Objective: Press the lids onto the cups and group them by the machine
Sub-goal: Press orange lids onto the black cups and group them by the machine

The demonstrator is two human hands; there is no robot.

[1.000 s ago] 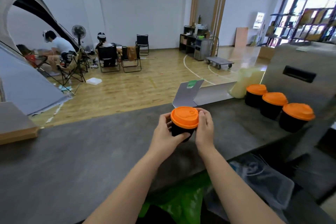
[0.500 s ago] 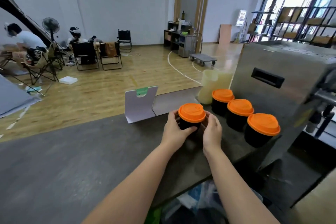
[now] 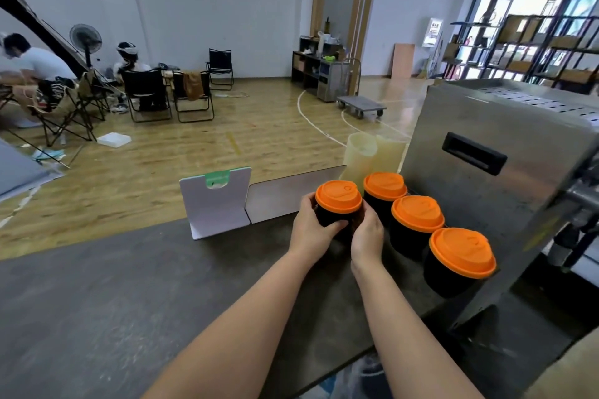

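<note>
Both hands wrapped around lidded black cup, its base and most fingers hidden.

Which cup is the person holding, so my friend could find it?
Find the big steel machine on the right of the grey counter. Three black cups with orange lids stand in a row along its side. The held cup looks the same but sits left of that row, and it alone has the left hand and right hand around it.

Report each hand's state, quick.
Left hand: grips the black cup with the orange lid.
Right hand: holds the same cup from the other side.
</note>
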